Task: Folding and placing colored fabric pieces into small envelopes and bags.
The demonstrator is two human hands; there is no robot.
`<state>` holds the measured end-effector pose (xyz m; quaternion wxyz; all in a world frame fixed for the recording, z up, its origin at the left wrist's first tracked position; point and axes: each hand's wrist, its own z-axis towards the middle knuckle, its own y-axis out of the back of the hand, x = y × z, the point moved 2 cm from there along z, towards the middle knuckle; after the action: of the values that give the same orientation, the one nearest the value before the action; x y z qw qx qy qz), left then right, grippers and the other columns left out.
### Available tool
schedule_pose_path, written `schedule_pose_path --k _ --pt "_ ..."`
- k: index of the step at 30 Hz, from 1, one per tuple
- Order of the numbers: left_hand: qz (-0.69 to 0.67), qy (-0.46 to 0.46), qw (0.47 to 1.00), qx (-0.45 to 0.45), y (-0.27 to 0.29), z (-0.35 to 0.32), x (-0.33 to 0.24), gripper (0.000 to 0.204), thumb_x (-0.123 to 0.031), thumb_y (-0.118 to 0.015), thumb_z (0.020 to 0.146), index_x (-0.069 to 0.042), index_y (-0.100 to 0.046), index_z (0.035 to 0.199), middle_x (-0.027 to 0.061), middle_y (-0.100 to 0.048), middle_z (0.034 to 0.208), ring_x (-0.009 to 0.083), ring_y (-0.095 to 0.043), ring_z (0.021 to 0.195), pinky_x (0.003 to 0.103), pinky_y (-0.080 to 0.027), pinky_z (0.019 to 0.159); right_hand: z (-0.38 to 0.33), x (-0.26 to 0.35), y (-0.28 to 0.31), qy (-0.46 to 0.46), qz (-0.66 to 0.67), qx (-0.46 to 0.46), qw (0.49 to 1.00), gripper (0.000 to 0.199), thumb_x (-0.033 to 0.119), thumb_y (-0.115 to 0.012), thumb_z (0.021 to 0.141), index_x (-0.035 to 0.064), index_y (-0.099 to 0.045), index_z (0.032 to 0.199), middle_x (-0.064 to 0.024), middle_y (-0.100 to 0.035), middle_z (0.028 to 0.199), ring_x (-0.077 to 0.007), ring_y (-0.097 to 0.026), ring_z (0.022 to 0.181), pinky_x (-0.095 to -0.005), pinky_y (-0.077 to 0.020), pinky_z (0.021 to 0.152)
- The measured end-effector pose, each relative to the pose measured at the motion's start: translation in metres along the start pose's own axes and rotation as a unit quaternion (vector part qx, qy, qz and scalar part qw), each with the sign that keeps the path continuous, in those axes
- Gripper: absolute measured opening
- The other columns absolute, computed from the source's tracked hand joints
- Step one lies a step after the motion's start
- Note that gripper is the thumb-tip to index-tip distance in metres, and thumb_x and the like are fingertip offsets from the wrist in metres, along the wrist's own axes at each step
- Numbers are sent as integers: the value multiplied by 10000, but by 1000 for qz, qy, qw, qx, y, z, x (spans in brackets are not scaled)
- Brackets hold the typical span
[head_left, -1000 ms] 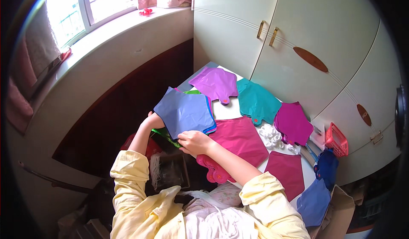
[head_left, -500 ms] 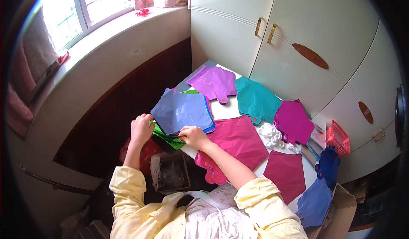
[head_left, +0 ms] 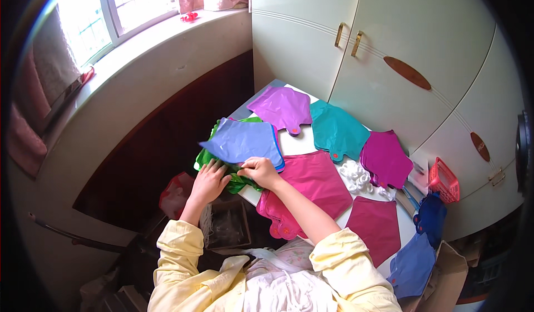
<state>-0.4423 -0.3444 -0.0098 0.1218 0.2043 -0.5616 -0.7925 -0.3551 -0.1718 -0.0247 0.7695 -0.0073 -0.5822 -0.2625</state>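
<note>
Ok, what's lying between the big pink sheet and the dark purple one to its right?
A heap of white coils lies between the big pink sheet and the dark purple sheet, as the head view shows.

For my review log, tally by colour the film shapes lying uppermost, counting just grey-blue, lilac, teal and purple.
Grey-blue shapes: 2 (by the right hand; by the cardboard box)
Lilac shape: 1
Teal shape: 1
Purple shape: 1
Total: 5

Table (head_left: 295,144): white top
Left end: green pieces (head_left: 203,158), partly covered
Far edge: lilac piece (head_left: 281,107), teal piece (head_left: 340,128) beside it
Middle: large crimson piece (head_left: 311,181)
Right: magenta stack (head_left: 386,157), white coils (head_left: 356,176) just beside it
Near right: smaller crimson piece (head_left: 374,226)
</note>
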Motion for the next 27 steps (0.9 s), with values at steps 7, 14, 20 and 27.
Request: schedule_pose_path --k 7,14,20,27 --pt "30 67 991 109 -10 12 6 436 -506 -373 936 -360 -462 1337 194 -341 1437 438 -275 1327 518 -230 1071 32 24 66 -53 129 -139 980 129 123 -706 805 -4 -689 810 -3 -641 702 -53 -531 632 -236 -428 571" --pt "83 44 991 99 -9 14 -3 539 -595 -443 869 -372 -426 1361 223 -371 1398 437 -344 1263 529 -247 1051 35 60 208 -20 178 -314 932 120 146 -668 858 33 -673 900 9 -646 810 -58 -529 723 -211 -421 676" --pt "79 37 992 91 -4 19 -6 535 -585 -481 856 -347 -472 1335 224 -397 1378 430 -377 1236 523 -315 1010 -9 144 303 42 17 -389 920 150 161 -684 835 12 -683 816 44 -592 683 -41 -466 601 -212 -376 561" --pt "78 46 993 74 -10 26 -19 550 -572 -513 843 -335 -471 1338 221 -409 1373 421 -399 1220 528 -326 992 -88 242 357 -8 -292 -359 886 150 131 -674 830 -10 -673 881 -2 -651 751 -56 -562 660 -222 -447 615"
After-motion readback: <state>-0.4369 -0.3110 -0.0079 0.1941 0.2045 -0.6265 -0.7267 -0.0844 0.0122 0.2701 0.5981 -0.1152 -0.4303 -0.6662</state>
